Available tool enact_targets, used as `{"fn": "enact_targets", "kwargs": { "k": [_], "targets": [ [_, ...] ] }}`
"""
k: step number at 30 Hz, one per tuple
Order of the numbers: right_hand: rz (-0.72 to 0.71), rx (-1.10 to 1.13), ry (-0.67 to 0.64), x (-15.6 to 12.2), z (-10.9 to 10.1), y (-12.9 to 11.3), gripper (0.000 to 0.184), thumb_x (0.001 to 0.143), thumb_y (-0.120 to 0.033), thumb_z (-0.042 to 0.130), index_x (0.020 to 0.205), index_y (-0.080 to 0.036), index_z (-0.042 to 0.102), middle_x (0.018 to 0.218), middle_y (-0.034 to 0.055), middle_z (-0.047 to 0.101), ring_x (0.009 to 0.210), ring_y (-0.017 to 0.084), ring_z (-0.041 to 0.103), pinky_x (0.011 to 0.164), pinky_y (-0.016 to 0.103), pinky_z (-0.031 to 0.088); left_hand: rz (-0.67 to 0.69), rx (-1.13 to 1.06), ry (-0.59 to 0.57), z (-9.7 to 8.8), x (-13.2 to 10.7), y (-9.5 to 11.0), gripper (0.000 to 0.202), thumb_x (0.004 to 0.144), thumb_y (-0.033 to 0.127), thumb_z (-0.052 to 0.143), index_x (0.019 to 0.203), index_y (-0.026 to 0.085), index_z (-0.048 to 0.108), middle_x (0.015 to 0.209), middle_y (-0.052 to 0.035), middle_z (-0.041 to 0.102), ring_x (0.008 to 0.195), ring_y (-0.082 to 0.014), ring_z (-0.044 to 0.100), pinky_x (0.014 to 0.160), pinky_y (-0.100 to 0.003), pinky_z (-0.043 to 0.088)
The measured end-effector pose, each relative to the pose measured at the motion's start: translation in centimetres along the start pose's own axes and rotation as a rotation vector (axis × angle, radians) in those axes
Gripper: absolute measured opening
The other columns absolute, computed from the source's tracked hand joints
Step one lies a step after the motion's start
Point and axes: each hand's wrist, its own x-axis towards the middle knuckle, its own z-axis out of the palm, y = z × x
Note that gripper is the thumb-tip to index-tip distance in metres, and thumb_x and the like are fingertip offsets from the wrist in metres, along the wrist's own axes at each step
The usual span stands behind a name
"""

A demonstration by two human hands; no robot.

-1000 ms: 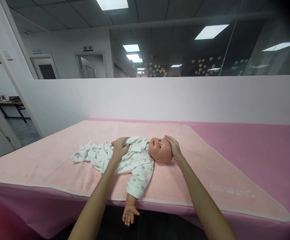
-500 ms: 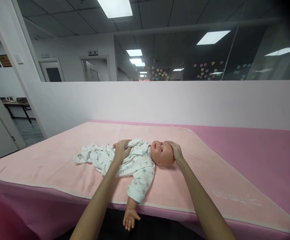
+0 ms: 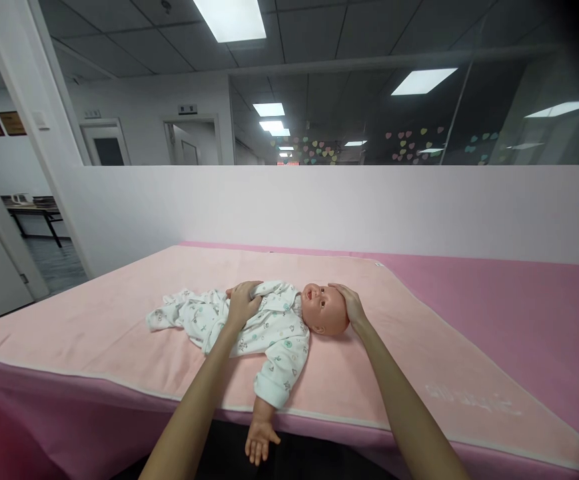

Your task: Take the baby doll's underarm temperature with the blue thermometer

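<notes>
A peach mat (image 3: 399,373) spreads beneath a baby doll (image 3: 275,327), apparently as padding. The doll lies on its back, mouth parted, in white sleepwear (image 3: 202,325) with small prints, one plastic arm (image 3: 261,430) outstretched. At its crown, the right hand (image 3: 353,306) cups openly, seemingly to steady the bald head (image 3: 322,313); over its waist rests the left hand (image 3: 243,305), whether gripping I cannot tell.

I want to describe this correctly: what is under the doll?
Under the doll is a peach-pink mat with a pale border, spread over a darker pink cover. The patch directly beneath the doll is hidden.
</notes>
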Motion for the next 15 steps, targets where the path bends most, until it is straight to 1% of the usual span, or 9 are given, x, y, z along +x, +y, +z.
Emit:
{"fn": "enact_targets", "kwargs": {
  "k": [3, 6, 12, 15],
  "targets": [
    [0.023, -0.01, -0.042, 0.05, -0.18, 0.27, 0.03, 0.067, -0.041, 0.049, 0.076, -0.017, 0.065, 0.083, 0.0029, 0.066, 0.084, 0.02, 0.057, 0.079, 0.031, 0.042, 0.0, 0.004, 0.003, 0.0, -0.05, -0.03, 0.034, 0.063, 0.018, 0.046, 0.094, 0.02, 0.057, 0.095, -0.0007, 0.061, 0.093, -0.018, 0.052, 0.086, -0.032, 0.037],
    [0.016, -0.027, -0.034, 0.09, -0.27, 0.31, 0.03, 0.067, -0.042, 0.05, 0.074, -0.017, 0.065, 0.081, 0.0021, 0.067, 0.083, 0.02, 0.057, 0.078, 0.03, 0.041, -0.001, 0.005, 0.004, 0.01, -0.07, -0.01, 0.033, 0.063, 0.018, 0.046, 0.094, 0.02, 0.057, 0.094, -0.0008, 0.061, 0.093, -0.0181, 0.052, 0.086, -0.032, 0.037],
    [-0.011, -0.012, -0.029, 0.01, -0.16, 0.08, 0.028, 0.067, -0.039, 0.05, 0.077, -0.018, 0.065, 0.09, 0.0017, 0.065, 0.09, 0.02, 0.055, 0.084, 0.03, 0.04, -0.008, 0.005, 0.001, 0.03, -0.03, 0.07, 0.033, 0.064, 0.019, 0.046, 0.094, 0.02, 0.057, 0.094, -0.0006, 0.061, 0.093, -0.0179, 0.052, 0.086, -0.032, 0.037],
    [-0.008, -0.015, 0.019, -0.01, -0.1, -0.07, 0.028, 0.065, -0.038, 0.052, 0.08, -0.018, 0.065, 0.097, 0.0023, 0.063, 0.097, 0.02, 0.053, 0.088, 0.03, 0.037, -0.008, 0.012, 0.004, 0.06, 0.0, 0.03, 0.033, 0.063, 0.019, 0.046, 0.094, 0.021, 0.058, 0.094, -0.0006, 0.061, 0.093, -0.0181, 0.052, 0.086, -0.033, 0.037]
  ]
}}
